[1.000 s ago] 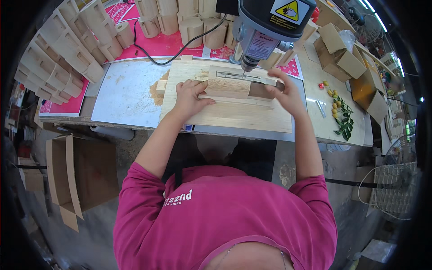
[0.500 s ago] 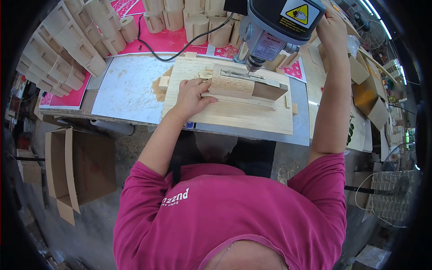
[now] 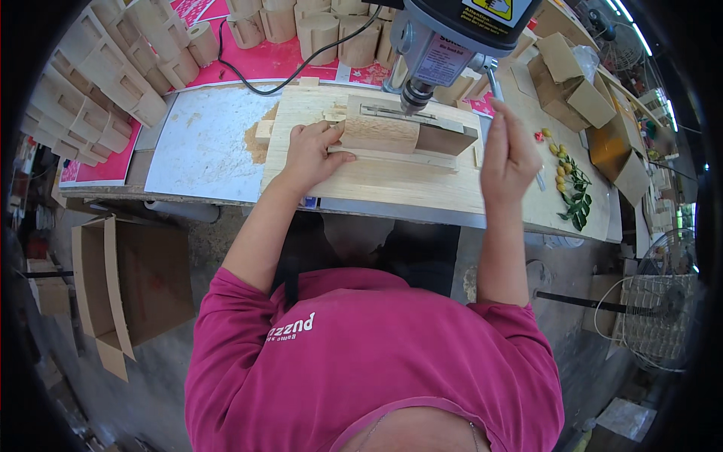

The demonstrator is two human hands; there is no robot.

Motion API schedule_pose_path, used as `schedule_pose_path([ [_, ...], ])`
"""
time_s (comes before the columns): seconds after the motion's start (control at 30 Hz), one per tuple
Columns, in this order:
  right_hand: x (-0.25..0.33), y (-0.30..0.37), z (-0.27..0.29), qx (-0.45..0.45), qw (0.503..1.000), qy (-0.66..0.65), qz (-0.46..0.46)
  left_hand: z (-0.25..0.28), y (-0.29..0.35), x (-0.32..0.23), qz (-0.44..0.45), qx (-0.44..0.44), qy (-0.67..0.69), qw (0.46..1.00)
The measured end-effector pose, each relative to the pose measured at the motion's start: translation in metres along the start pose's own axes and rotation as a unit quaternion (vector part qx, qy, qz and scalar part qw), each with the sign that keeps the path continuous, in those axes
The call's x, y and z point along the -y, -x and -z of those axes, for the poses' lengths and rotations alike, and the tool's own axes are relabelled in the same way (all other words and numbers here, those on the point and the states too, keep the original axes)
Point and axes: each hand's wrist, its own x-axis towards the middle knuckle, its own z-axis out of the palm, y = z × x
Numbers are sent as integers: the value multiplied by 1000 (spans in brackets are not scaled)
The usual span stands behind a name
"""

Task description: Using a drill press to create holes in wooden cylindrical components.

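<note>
A bench drill press point(image 3: 444, 53) stands over the far side of the table, its chuck point(image 3: 416, 98) low above a pale wooden block point(image 3: 382, 135). The block sits in a jig with a flat dark metal piece point(image 3: 444, 138) at its right, on a wide wooden board point(image 3: 369, 184). My left hand point(image 3: 310, 157) grips the block's left end, thumb in front and fingers behind. My right hand point(image 3: 510, 154) is closed on the drill's metal feed lever point(image 3: 493, 79), near its lower end. The drill bit's tip is hidden at the block's slotted top.
Stacked, notched wooden pieces point(image 3: 98, 98) crowd the far left, with round wooden blocks point(image 3: 318, 38) along the back. A black cable point(image 3: 233, 69) crosses a pink sheet. Sawdust lies left of the board. Cardboard boxes point(image 3: 557, 83) and a leafy sprig with yellow fruit point(image 3: 576, 197) are on the right.
My right hand has come down and toward me from the drill's upper right side, swinging the lever. The chuck is lower over the block. My left hand keeps its hold.
</note>
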Motion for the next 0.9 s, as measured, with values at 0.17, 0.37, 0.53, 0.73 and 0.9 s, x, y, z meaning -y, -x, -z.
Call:
schedule_pose_path([
  [0.17, -30, 32, -34, -12, 997, -67, -24, 0, -2, -2, 5, 5, 4, 1000],
  [0.37, -21, 17, -23, -16, 997, -61, 34, -3, 0, 2, 20, 10, 5, 1000],
  [0.53, 3, -77, 15, -1, 1000, 3, 11, 3, -2, -9, 38, 30, -20, 999],
  [0.73, -38, -171, -26, 54, 996, 3, -75, -25, -14, -34, 14, 0, 25, 1000],
  [0.9, -20, -158, -12, 28, 999, 29, 2, -26, -12, -29, 16, -1, 22, 1000],
])
